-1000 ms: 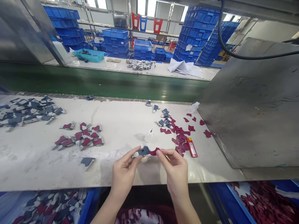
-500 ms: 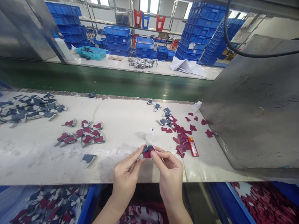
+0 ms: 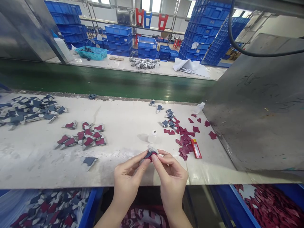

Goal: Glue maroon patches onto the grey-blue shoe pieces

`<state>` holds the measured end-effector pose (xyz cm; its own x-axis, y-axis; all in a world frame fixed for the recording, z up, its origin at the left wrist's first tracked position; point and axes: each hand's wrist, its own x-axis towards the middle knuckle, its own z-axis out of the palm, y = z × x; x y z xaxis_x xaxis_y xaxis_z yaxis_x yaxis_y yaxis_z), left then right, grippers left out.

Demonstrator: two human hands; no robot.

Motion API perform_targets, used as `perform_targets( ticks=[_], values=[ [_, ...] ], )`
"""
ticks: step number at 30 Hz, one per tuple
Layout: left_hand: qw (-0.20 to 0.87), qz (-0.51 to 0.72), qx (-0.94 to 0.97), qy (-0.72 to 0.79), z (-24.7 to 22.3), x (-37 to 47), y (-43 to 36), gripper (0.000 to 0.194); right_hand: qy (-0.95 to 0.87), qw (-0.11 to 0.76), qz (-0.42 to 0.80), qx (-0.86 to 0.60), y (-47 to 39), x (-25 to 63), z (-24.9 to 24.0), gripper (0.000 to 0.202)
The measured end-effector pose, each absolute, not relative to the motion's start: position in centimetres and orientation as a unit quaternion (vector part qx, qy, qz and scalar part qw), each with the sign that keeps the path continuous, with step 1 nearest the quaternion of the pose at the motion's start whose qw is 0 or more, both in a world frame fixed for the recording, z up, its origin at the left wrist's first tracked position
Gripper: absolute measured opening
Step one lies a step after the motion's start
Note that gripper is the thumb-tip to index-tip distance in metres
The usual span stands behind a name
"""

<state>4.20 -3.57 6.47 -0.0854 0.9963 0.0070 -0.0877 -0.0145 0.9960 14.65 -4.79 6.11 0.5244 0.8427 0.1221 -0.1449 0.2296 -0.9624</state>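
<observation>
Near the table's front edge, a grey and blue part with a red patch (image 3: 151,153) is held between both hands. My left hand (image 3: 129,172) pinches its left side, thumb at the red patch. My right hand (image 3: 171,171) grips the right side, its thumb pressed on the red patch. Just beyond them stands a small clear bottle (image 3: 152,136) with a thin dark tip. Right of the hands are loose red patches (image 3: 185,141) and a red lighter-like item (image 3: 196,149). A single blue-grey part (image 3: 89,161) lies to the left.
Parts with red patches (image 3: 89,136) lie left of centre, and a pile of blue-grey parts (image 3: 30,109) at far left. Blue bins (image 3: 93,202) stand below the table edge. A metal panel (image 3: 258,110) rises at right; a green strip (image 3: 106,80) runs behind.
Both thumbs have shifted over the red patch and cover more of it. The held part has tilted slightly, and the hands stay in nearly the same place.
</observation>
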Motion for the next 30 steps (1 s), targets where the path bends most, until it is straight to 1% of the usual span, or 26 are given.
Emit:
perform_targets(
  ticks=[5,11,13,16,18,19,21,25,28,30],
  values=[
    [0.525,0.536,0.435,0.498,6.9,4.3,-3.5,0.02,-0.39,0.698,0.298,-0.521,-4.8,14.8,5.6,0.009],
    [0.55,0.515,0.428,0.499,7.0,4.1,-3.3,0.019,-0.478,0.654,0.16,-0.564,-4.9,15.5,5.5,0.01],
    [0.565,0.508,0.426,0.492,7.3,3.9,-3.0,0.017,-0.468,0.645,0.192,-0.572,-4.8,16.0,5.7,0.008],
    [0.584,0.495,0.427,0.481,7.7,3.6,-2.9,0.016,-0.472,0.605,0.342,-0.543,-4.7,17.2,6.3,0.021],
    [0.585,0.489,0.433,0.481,8.0,3.4,-3.0,0.017,-0.493,0.569,0.422,-0.504,-4.7,18.0,6.7,0.021],
    [0.58,0.488,0.438,0.483,8.0,3.4,-3.0,0.018,-0.502,0.561,0.44,-0.49,-4.8,18.2,6.8,0.02],
    [0.561,0.491,0.45,0.491,8.1,3.5,-3.3,0.019,-0.506,0.562,0.443,-0.482,-4.9,18.3,6.9,0.018],
    [0.51,0.508,0.478,0.504,7.8,4.1,-4.1,0.018,-0.508,0.56,0.411,-0.509,-5.3,17.7,6.5,0.014],
    [0.448,0.535,0.501,0.512,7.4,4.6,-4.6,0.019,-0.518,0.552,0.384,-0.529,-5.4,17.3,6.2,0.015],
    [0.428,0.548,0.504,0.512,7.2,4.8,-4.7,0.02,-0.524,0.553,0.381,-0.524,-5.3,17.3,6.1,0.016]
  ],
)
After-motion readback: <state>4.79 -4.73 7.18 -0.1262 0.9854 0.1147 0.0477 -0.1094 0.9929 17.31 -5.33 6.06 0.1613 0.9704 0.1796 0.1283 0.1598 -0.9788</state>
